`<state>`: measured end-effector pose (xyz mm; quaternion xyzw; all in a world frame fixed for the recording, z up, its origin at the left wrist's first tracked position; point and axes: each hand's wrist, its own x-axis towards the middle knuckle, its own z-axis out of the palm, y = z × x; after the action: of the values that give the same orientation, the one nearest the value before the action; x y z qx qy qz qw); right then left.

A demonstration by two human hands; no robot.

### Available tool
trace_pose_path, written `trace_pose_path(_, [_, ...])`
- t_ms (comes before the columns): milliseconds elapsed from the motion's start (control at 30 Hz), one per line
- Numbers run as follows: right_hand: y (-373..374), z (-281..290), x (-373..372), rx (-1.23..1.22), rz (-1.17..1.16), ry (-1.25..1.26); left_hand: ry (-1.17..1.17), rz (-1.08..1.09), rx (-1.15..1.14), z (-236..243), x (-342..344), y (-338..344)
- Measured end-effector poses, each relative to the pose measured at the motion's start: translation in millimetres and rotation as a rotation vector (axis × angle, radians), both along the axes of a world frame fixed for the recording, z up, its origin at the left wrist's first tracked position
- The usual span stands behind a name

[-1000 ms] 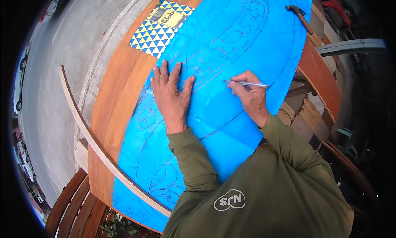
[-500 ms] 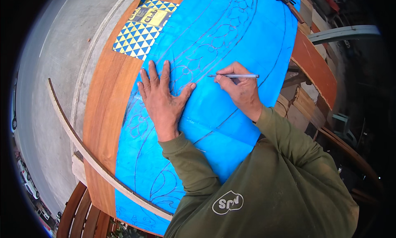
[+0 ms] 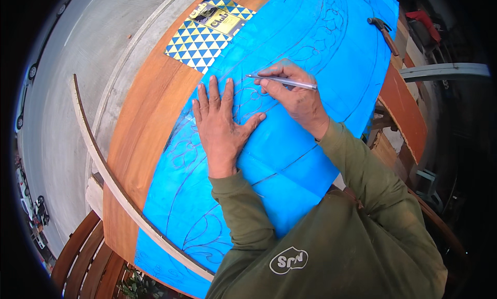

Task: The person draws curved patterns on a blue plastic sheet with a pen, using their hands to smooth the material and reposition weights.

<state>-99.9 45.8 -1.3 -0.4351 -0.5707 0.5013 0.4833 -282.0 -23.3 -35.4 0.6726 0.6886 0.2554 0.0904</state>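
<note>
A blue sheet (image 3: pixel 290 180) with hand-drawn dark leaf and flower outlines lies over a wooden board (image 3: pixel 140 138). My left hand (image 3: pixel 222 133) rests flat on the sheet, fingers spread and thumb out to the right. In my right hand (image 3: pixel 303 99) is a clear-barrelled pen (image 3: pixel 290 82), pinched between thumb and fingers. Its tip is at the drawn lines, just beyond my left fingertips; whether it touches the sheet I cannot tell. Beyond my left hand lies a yellow-and-blue triangle-patterned cover (image 3: pixel 199 42), across the sheet's left edge.
A hammer (image 3: pixel 384 36) lies near the sheet's far right edge. A long curved wooden strip (image 3: pixel 106 169) crosses the board at near left. Slatted wood (image 3: pixel 85 247) stands below it. Wooden pieces (image 3: pixel 404 112) lie at the right, and a road with vehicles runs at far left.
My right hand has moved the pen leftward and farther away, closer to my left fingertips. My left hand stays in place on the sheet. The whole view has shifted a little.
</note>
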Motion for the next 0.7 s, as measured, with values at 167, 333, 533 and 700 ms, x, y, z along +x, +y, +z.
trace_pose_path(167, [85, -17, -55, 0.02, 0.317, -0.144, -0.028, 0.011, -0.009, 2, -1, 4])
trace_pose_path(333, [108, -31, -73, 0.027, 0.429, -0.236, -0.036, 0.025, -0.021, -1, -1, 2])
trace_pose_path(533, [105, -41, -74, 0.059, 0.409, -0.229, -0.031, 0.024, -0.023, -2, 0, 2])
trace_pose_path(700, [105, -41, -75, 0.138, 0.399, -0.267, -0.023, 0.017, -0.038, 0, -1, 2])
